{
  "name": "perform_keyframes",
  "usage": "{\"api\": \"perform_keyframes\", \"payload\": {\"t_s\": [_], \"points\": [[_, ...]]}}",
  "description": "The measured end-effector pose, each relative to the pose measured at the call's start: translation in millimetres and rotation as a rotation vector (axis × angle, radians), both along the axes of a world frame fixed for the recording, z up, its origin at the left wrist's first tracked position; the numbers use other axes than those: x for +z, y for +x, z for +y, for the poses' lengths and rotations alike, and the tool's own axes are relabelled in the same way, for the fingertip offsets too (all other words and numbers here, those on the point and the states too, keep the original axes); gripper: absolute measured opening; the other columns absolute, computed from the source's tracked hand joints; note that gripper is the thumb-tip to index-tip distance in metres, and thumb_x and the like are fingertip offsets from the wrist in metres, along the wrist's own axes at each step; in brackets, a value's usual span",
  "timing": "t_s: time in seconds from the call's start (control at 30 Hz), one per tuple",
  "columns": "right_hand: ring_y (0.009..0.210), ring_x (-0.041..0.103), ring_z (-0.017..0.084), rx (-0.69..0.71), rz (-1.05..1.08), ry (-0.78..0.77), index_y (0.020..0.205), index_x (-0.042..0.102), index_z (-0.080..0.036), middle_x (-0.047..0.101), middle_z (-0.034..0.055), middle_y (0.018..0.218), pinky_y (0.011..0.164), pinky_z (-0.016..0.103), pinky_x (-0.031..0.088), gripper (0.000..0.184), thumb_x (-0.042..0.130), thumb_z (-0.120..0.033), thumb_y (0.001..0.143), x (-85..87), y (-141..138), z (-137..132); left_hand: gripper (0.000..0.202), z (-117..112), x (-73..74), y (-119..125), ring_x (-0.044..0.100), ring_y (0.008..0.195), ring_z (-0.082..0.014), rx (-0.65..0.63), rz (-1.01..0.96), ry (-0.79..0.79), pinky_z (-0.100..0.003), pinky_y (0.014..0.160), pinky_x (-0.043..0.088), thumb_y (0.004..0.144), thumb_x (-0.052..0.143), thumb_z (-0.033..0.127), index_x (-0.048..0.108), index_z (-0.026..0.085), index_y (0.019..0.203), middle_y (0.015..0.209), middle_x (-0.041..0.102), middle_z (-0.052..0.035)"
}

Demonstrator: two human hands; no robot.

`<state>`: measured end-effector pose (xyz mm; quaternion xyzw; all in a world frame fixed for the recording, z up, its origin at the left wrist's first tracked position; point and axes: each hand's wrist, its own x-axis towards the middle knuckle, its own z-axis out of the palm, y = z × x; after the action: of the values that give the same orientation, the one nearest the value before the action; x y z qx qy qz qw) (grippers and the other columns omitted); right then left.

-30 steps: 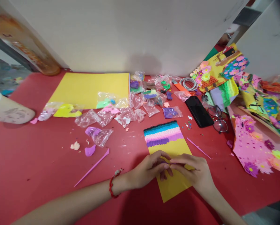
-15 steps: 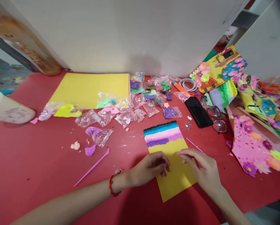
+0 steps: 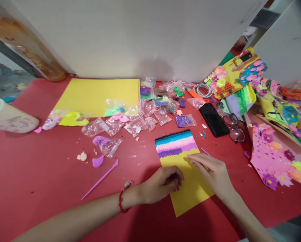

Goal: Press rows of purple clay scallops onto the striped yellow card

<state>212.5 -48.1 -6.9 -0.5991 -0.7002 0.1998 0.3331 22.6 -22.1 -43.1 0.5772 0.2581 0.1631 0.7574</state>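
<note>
A yellow sheet lies on the red table, its top covered with clay bands in black, blue, pink and violet. The lowest band, dark purple clay, spans only the left part of the sheet's width. Over the sheet's left edge, my left hand is curled round a lump of purple clay, mostly hidden by the fingers. My right hand hovers over the sheet's right side, fingertips pinched together just below the bands. Whatever is between them is too small to make out.
Pink modelling tools lie left and right of the sheet. Behind are clay bags, a black phone, glasses and a larger yellow sheet. A paper cup lies left; decorated clay crafts crowd the right.
My right hand has moved a little left and up, its fingertips nearer the purple band. My left hand stays nearly in place, still curled round the purple clay.
</note>
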Motion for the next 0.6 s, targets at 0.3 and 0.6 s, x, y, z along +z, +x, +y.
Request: {"api": "perform_keyframes", "payload": {"t_s": [0.3, 0.6], "points": [[0.079, 0.068, 0.016, -0.012, -0.069, -0.026, 0.086, 0.068, -0.022, 0.073, 0.0015, 0.087, 0.07, 0.027, 0.054, 0.019, 0.049, -0.024, 0.085, -10.1, 8.1, 16.0, 0.017, -0.9, -0.3, 0.6, 0.051, 0.065, -0.0092, 0.005, 0.003, -0.014, -0.02, 0.057, 0.041, 0.076, 0.041, 0.002, 0.051, 0.013, 0.085, 0.074, 0.052, -0.0005], [0.08, 0.067, 0.016, 0.033, -0.153, 0.021, 0.089, 0.067, -0.022, 0.072, 0.0026, 0.088, 0.073, 0.029, 0.054, 0.019, 0.048, -0.021, 0.087, -18.5, 7.9, 24.2, 0.018, 0.9, 4.6, 0.6, 0.051, 0.065, -0.0095, -0.001, 0.041, -0.022, -0.02, 0.058, 0.042, 0.076, 0.04, 0.002, 0.051, 0.013, 0.082, 0.073, 0.052, -0.0005]]}}
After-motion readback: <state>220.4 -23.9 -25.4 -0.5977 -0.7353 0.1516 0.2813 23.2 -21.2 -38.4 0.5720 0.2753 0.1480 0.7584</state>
